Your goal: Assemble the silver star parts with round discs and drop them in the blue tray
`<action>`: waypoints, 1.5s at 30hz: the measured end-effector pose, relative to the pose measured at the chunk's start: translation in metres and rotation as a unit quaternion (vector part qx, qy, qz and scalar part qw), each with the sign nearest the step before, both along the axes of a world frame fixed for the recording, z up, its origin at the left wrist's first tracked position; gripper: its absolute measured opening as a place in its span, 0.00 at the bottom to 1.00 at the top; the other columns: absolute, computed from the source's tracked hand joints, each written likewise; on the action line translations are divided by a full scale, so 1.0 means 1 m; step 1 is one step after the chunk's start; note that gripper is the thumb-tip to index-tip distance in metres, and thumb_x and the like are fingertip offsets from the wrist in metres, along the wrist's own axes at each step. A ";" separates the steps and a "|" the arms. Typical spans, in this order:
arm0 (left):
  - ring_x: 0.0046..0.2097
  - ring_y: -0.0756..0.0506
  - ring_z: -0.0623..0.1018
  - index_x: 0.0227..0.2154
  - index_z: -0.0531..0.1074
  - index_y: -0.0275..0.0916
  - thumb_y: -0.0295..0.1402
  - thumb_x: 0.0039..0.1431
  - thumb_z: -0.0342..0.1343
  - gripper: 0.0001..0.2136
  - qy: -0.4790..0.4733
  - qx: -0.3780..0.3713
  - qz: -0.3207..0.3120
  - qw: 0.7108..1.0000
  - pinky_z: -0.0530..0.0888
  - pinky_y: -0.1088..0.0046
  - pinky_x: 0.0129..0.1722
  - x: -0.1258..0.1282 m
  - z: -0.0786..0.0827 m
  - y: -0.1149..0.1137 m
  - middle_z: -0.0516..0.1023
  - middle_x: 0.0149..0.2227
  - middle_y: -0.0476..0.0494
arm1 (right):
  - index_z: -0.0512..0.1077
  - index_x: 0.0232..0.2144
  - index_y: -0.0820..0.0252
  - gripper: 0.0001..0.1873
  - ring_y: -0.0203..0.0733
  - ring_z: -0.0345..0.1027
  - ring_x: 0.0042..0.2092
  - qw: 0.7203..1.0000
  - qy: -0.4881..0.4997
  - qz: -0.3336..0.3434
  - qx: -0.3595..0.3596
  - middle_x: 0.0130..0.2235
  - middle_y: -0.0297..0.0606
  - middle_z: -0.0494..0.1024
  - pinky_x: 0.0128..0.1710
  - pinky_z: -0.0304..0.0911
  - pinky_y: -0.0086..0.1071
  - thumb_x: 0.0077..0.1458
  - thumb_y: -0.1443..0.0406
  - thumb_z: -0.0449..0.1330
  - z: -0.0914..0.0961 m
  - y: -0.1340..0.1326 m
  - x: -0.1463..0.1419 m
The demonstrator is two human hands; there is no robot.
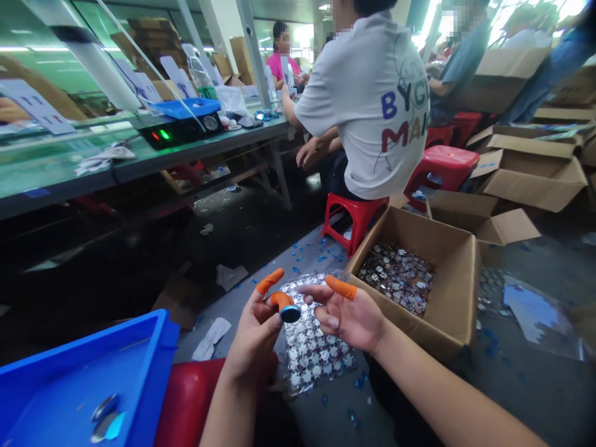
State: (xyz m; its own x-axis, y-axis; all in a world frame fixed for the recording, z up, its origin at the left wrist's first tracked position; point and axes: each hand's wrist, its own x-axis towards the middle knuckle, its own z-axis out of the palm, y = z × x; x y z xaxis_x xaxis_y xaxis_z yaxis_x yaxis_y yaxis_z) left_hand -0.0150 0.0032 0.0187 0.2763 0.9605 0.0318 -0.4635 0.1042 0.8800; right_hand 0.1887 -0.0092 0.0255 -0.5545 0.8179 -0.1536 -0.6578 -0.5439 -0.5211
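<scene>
My left hand [256,335] pinches a small round disc [290,314], dark-faced with a shiny blue rim, between the thumb and a bent finger. Orange finger cots cover two of its fingertips. Just to the right, apart from the disc, my right hand [349,316] has its fingers partly stretched, with an orange cot on one digit and nothing visible in it. Below both hands lies a clear plastic tray [316,360] with rows of silvery, star-edged pieces. The blue bin [153,372] at lower left holds a few round shiny parts [106,406].
A cardboard box [454,267] of loose shiny pieces stands at right, near more open cartons [535,180]. A co-worker in a white shirt [372,99] sits ahead on a red stool [356,217]. A workbench [139,177] runs along the left. Blue bits litter the floor.
</scene>
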 end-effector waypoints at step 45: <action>0.36 0.51 0.75 0.58 0.72 0.40 0.33 0.47 0.73 0.33 -0.019 -0.019 0.055 0.998 0.76 0.78 0.42 -0.011 -0.009 0.015 0.74 0.34 0.47 | 0.80 0.33 0.66 0.19 0.25 0.49 0.23 0.970 -0.137 -0.177 -0.091 0.25 0.30 0.68 0.18 0.39 0.22 0.34 0.69 0.76 -0.032 0.019 -0.006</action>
State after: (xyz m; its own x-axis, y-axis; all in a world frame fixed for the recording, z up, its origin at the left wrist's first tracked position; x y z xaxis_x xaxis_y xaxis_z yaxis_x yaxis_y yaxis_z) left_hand -0.0259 0.0178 0.0095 0.1685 0.9857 0.0036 -0.5067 0.0835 0.8580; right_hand 0.1831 0.0100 -0.0066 -0.1625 0.8950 -0.4154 -0.6699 -0.4091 -0.6195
